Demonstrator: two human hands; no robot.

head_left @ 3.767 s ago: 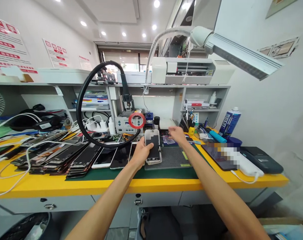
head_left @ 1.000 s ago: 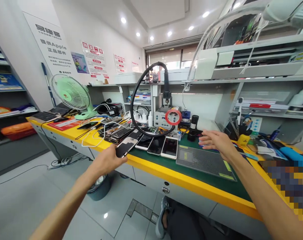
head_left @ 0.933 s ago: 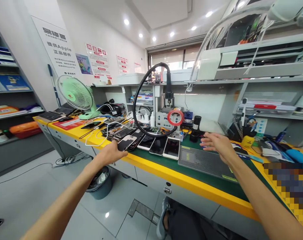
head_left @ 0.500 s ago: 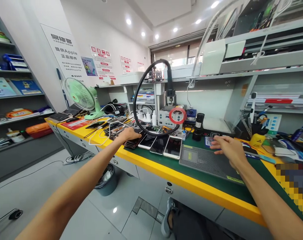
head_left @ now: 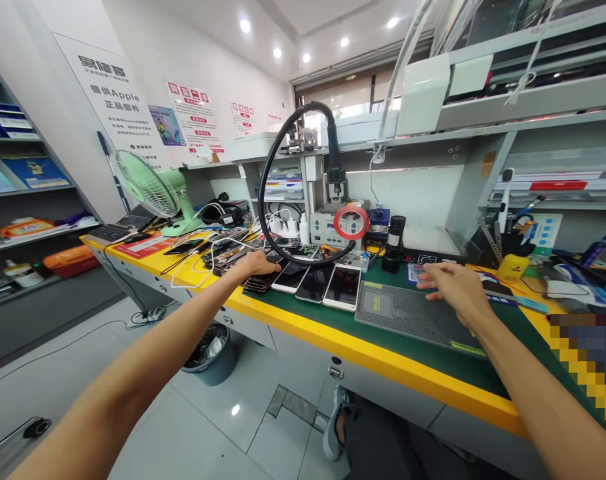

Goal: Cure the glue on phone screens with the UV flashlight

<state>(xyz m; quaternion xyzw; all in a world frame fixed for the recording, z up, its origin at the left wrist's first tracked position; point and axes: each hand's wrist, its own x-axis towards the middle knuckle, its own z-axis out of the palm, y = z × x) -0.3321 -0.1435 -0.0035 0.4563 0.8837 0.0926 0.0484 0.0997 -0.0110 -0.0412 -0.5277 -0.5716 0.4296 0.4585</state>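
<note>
My left hand point(head_left: 257, 265) reaches over a stack of dark phones point(head_left: 259, 285) near the front of the bench, its fingers closed on a phone at the top; part of the grip is hidden by the hand. Just right of the stack, a white-edged phone point(head_left: 287, 280), a dark phone point(head_left: 315, 283) and a white phone point(head_left: 341, 288) lie side by side. My right hand point(head_left: 455, 290) is held above the far right part of a grey perforated plate point(head_left: 417, 315), fingers bent and apart, with nothing in them.
A black hose point(head_left: 267, 180) arches over the phones from a grey rework station point(head_left: 323, 228) carrying a red ring. A black cylinder point(head_left: 393, 243) stands behind the plate. A green fan point(head_left: 153, 190) and cables are at left, tools point(head_left: 507, 230) at right, a bin point(head_left: 213, 363) below.
The whole view has shifted slightly, moving the bench a little left and up in the picture. My left hand stays at the phone stack and my right hand stays above the plate.
</note>
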